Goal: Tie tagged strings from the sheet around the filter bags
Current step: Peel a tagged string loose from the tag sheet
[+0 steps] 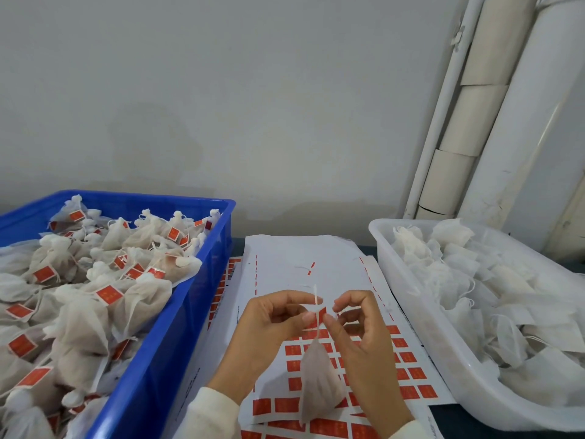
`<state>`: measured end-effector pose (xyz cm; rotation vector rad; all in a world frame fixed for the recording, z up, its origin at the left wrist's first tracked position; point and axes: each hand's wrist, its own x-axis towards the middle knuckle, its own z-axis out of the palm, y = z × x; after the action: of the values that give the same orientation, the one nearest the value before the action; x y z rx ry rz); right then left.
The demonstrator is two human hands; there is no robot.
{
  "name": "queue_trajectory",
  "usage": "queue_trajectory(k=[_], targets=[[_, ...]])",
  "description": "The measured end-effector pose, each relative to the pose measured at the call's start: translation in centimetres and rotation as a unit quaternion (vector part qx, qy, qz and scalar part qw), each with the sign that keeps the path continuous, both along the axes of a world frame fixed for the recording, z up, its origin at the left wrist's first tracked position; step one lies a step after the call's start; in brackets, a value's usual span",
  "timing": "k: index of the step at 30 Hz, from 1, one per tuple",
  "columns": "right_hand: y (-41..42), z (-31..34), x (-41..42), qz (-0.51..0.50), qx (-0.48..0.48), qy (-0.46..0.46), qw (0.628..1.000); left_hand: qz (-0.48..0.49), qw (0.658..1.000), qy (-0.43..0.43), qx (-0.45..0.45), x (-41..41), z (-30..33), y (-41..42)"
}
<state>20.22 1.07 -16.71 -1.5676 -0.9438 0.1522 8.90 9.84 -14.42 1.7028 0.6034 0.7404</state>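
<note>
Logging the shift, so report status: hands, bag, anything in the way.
Left hand and right hand both pinching the string at the filter bag neck. Bag hanging over the tag sheet, tie not finished. Nothing in the way.

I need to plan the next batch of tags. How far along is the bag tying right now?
Done: the blue crate is heaped with tied bags carrying red tags. In hand: the left hand and right hand pinch a string at the neck of one filter bag hanging between them. Left: the white bin is full of untied bags, and the tag sheet has many red tags remaining, its upper part already stripped.
</note>
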Motion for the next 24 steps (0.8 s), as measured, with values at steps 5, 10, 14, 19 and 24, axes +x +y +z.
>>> queue_trajectory(k=[5, 10, 14, 19, 24], targets=[[0.1, -0.6, -1.3, 0.005, 0.010, 0.023, 1.000, 0.033, 0.999, -0.004, 0.019, 0.2, -0.4, 0.2], [0.1, -0.9, -1.9, 0.006, 0.007, 0.068, 0.998, 0.024, 1.000, -0.016, -0.002, 0.0, -0.5, 0.5], [0.2, -1.1, -2.0, 0.009, 0.005, 0.092, 0.996, 0.031, 0.999, -0.009, 0.005, -0.1, -0.7, 0.5], [0.3, -1.3, -1.9, 0.011, 0.019, 0.125, 0.992, 0.035, 0.999, -0.007, 0.011, 0.0, -0.9, 0.2], [0.4, -1.3, -1.8, 0.022, 0.027, 0.125, 0.992, 0.035, 0.999, -0.015, -0.002, 0.0, -1.0, -0.1]])
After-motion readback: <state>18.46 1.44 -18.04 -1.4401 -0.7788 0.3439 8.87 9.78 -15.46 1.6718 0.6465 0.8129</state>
